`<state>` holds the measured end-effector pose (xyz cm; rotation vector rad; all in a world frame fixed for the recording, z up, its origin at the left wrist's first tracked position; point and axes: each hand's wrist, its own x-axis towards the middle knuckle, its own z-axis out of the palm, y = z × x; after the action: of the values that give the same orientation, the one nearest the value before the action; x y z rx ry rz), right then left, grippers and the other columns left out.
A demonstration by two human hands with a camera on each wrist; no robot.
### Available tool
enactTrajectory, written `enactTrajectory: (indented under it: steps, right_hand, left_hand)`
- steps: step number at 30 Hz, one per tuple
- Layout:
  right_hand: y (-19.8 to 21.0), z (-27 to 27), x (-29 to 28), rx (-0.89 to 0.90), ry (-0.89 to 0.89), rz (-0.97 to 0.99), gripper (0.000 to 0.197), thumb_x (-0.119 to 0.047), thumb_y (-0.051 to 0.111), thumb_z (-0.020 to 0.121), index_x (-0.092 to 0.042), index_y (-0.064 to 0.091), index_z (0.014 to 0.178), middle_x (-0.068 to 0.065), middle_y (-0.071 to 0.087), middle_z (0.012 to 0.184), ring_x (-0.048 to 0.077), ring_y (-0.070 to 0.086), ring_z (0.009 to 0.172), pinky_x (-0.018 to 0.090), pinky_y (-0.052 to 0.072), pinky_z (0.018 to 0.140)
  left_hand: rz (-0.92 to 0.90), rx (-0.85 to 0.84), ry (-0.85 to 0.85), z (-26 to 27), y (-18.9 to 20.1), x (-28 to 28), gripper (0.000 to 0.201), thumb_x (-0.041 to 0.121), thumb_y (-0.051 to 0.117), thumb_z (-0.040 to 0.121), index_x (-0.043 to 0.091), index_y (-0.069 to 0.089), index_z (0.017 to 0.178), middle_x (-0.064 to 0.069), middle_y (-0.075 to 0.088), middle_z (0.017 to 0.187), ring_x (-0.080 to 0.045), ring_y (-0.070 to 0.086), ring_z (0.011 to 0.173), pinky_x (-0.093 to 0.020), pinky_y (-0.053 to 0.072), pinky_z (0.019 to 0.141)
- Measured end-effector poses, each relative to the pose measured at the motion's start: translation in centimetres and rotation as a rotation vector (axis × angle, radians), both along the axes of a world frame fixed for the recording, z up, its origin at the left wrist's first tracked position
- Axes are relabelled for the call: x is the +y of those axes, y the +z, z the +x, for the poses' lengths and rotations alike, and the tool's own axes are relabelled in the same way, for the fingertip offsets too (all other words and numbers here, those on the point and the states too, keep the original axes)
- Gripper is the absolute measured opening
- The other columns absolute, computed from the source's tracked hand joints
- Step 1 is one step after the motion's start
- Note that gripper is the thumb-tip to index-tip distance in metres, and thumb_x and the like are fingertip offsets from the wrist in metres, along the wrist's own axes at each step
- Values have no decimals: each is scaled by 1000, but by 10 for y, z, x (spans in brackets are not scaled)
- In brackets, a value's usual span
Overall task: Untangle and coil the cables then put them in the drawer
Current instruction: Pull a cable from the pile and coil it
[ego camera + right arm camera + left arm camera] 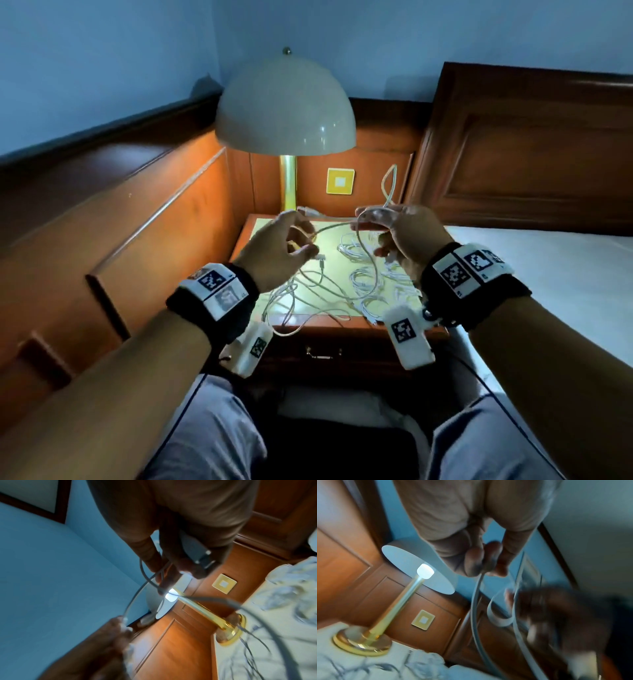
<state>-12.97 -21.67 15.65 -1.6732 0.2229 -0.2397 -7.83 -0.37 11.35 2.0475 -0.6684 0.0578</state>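
Step in hand: I judge I am coiling one thin white charging cable (359, 246), lifted clear of the tangle, so the untangling of this one looks nearly done while the rest waits.

Left hand: my left hand (277, 250) is curled, thumb and fingertips pinching the cable; the left wrist view shows the strand leaving my fingertips (474, 562) and curving down.

Right hand: my right hand (397, 233) is closed round gathered loops of the same cable, with one loop standing up above it toward the far side. A dark plug-like piece (202, 555) sits against my palm in the right wrist view; I cannot tell what it belongs to.

Cable run: a short stretch spans between my two hands, and a long slack loop hangs down toward the tabletop.

Other cables: a heap of loose white cables (370, 281) lies on the pale top of the reddish wooden bedside table (342, 329), mostly right of centre, some strands trailing over the near edge.

Drawer: the dark wooden drawer front with a small metal handle (323, 353) sits below the near edge and looks closed.

Surroundings: a cream dome-shaded lamp on a brass stem (286, 106) stands at the far left of the tabletop.

Next move: feeding slack from my left hand into another loop on the right, keeping the hanging loop from snagging the heap; the drawer needs a free hand to open.
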Motion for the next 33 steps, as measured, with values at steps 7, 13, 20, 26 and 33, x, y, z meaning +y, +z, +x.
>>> enactTrajectory:
  steps: [7, 13, 20, 26, 33]
  right_hand:
    - [-69, -78, -7, 451, 402, -144, 28, -31, 54, 98, -15, 65, 117, 8, 77, 96, 20, 42, 55, 27, 31, 48]
    - [-124, -118, -7, 531, 345, -337, 26, -33, 62, 95, -9, 68, 90, 0, 52, 61, 15, 39, 40, 20, 32, 35]
    - [-140, -118, 12, 467, 506, 378, 24, -22, 39, 94, -14, 50, 75, -3, 27, 54, 11, 13, 43, 18, 15, 42]
    - [-140, -105, -12, 220, 456, 884, 25, -20, 33, 99, -17, 50, 81, -8, 26, 51, 9, 16, 41, 24, 19, 45]
    - [-143, -84, -88, -99, -172, 954, 21, -15, 36, 102, -19, 55, 93, -11, 45, 62, 5, 38, 50, 21, 39, 54]
  left_hand:
    - [-321, 325, -57, -105, 14, 31, 20, -6, 55, 94, 12, 47, 89, -10, 56, 62, -14, 24, 37, -21, 24, 41]
    - [43, 347, 61, -108, -19, 39, 6, 1, 55, 92, 5, 59, 88, -7, 64, 58, -17, 38, 34, -22, 38, 37]
    - [178, 230, -114, -112, -98, 8, 22, 27, 62, 96, 21, 70, 116, 6, 70, 104, -9, 65, 94, -19, 50, 88]
    - [-189, 605, -312, -112, -123, -12, 17, 5, 45, 105, -3, 59, 104, -5, 50, 63, -15, 50, 51, -22, 45, 53]
    - [-84, 334, 142, -56, -148, 17, 16, 17, 56, 99, 24, 67, 90, 5, 51, 63, -13, 41, 51, -28, 38, 52]
